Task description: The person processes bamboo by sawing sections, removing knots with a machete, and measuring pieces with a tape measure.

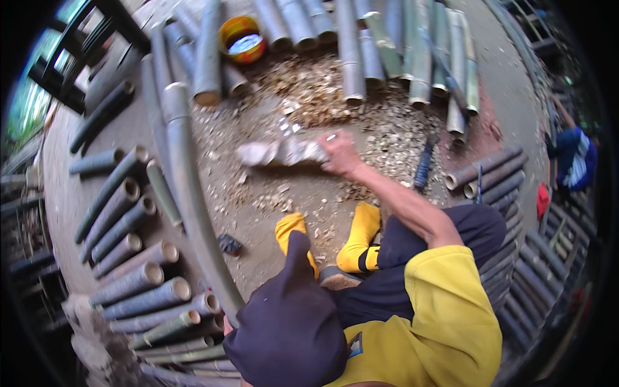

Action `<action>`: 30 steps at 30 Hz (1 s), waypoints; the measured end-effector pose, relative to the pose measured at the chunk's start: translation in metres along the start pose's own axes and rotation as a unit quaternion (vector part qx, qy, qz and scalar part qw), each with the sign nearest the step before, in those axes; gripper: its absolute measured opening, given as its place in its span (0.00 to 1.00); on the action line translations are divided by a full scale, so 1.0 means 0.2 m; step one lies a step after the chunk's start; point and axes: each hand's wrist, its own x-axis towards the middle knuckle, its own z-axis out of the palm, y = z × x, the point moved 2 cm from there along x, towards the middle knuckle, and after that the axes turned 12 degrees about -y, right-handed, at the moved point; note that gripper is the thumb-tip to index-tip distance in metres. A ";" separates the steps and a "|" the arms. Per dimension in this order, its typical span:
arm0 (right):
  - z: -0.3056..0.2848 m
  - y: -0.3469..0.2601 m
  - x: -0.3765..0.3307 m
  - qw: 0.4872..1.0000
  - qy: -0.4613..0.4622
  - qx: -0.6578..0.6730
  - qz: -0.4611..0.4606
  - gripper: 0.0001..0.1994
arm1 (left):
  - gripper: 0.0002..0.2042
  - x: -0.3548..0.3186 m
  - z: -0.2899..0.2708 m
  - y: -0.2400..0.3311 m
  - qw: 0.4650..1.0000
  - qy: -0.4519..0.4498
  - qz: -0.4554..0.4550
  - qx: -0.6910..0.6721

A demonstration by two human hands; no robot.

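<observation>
My right hand [340, 153] reaches forward, its fingers bent round the right end of a pale, notched wooden block [280, 153] on the ground. A small bright spot shows on that hand, too blurred to name. My left hand [227, 325] is almost wholly hidden behind my dark trouser knee; only a sliver of skin appears beside the near end of a long grey-green bamboo pole [193, 174]. How its fingers lie cannot be seen. The pole slants away from my left side to the far left. Wood chips [309, 87] spread around and beyond the block.
Cut bamboo lengths [135, 284] lie at left, with more bamboo poles [351, 51] at the far side and a stack [490, 174] at right. A yellow-red tub [242, 40] stands far left of centre. A dark-handled tool [423, 161] lies right. Another person [576, 158] is at far right.
</observation>
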 end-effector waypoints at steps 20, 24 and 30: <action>-0.53 1.82 -0.54 0.932 0.035 0.048 0.358 0.35 | 0.41 0.08 0.13 0.34 0.990 -0.117 -0.077 -0.001; -0.36 1.92 -0.50 0.905 0.116 0.015 0.410 0.33 | 0.44 0.04 -0.06 0.31 0.993 -0.056 -0.085 -0.054; -0.66 1.62 -0.47 0.814 0.128 0.417 0.384 0.16 | 0.31 -0.03 -0.22 1.05 0.976 -0.138 -0.150 -0.080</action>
